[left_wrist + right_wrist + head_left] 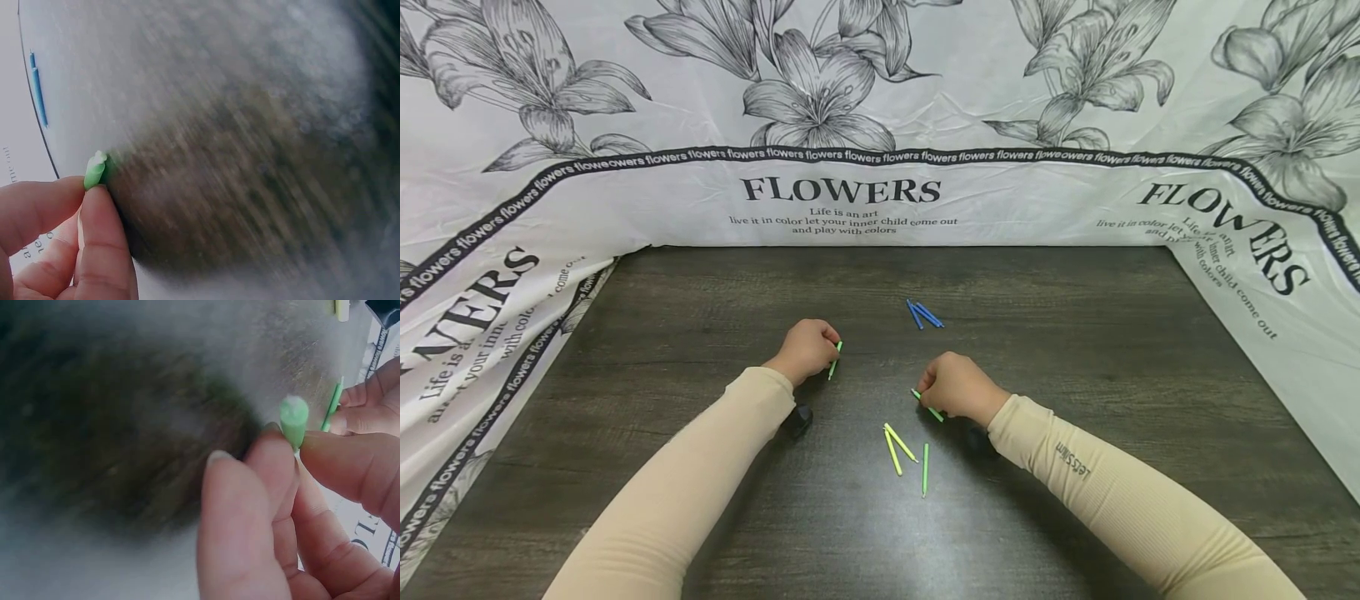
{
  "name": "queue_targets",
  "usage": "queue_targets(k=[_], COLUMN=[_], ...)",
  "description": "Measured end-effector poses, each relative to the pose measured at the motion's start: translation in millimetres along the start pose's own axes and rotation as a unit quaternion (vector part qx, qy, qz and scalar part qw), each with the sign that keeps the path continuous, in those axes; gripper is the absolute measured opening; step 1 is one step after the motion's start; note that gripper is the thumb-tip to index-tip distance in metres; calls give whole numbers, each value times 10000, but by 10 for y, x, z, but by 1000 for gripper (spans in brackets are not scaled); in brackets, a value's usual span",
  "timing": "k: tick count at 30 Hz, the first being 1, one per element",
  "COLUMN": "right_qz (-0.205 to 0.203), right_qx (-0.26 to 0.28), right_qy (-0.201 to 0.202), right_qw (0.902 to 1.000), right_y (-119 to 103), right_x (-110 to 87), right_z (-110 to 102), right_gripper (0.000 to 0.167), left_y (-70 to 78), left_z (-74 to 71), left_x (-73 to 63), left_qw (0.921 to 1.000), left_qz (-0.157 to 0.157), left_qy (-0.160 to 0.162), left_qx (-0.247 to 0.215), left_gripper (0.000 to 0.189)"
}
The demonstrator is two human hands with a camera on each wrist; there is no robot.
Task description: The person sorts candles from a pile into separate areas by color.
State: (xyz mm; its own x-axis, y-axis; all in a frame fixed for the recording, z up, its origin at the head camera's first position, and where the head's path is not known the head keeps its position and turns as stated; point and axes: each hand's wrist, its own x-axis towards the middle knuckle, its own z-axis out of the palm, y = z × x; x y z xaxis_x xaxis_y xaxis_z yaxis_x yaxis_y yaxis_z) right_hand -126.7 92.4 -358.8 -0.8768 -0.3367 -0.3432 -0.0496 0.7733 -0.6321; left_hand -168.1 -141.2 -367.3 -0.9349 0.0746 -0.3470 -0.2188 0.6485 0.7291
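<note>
My left hand (808,348) pinches a thin green stick (836,361) between thumb and fingertips, left of the table's middle. In the left wrist view the end of this green stick (95,170) shows a small pale nub. To the right, my right hand (962,390) pinches a second thin green stick (936,413), which slants down to the right. The right wrist view shows its rounded, pale end (294,415) toward the camera. Nearer the front, a third green stick (925,471) lies beside two yellow sticks (892,452) that meet at their far ends.
Blue sticks (929,315) lie close together beyond the hands. The dark wood-grain table (1075,333) is bordered at the back and sides by a white flower-printed cloth (1037,200). A black object (799,421) is under the left wrist.
</note>
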Motion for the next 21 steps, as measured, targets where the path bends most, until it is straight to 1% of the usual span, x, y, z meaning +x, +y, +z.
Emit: queue_targets(k=[8,16,21], right_qz=[-10,31,-12], right_qx=[343,548,747], right_qy=[-12,21,67], right_qw=[9994,9985,9972], right_y=[-65,-177,-241], right_x=[25,101,150], right_z=[-15,-37,-53], right_gripper=[8,15,19], left_y=[6,-12,-3], left_z=[-12,-14,-27], left_x=[-12,3,-2], left_qw=[9998,9999,9998], left_qz=[-35,10,-54], left_qy=[-27,-76,-94], left_qx=[-177,-127,-141], left_gripper=[22,24,25])
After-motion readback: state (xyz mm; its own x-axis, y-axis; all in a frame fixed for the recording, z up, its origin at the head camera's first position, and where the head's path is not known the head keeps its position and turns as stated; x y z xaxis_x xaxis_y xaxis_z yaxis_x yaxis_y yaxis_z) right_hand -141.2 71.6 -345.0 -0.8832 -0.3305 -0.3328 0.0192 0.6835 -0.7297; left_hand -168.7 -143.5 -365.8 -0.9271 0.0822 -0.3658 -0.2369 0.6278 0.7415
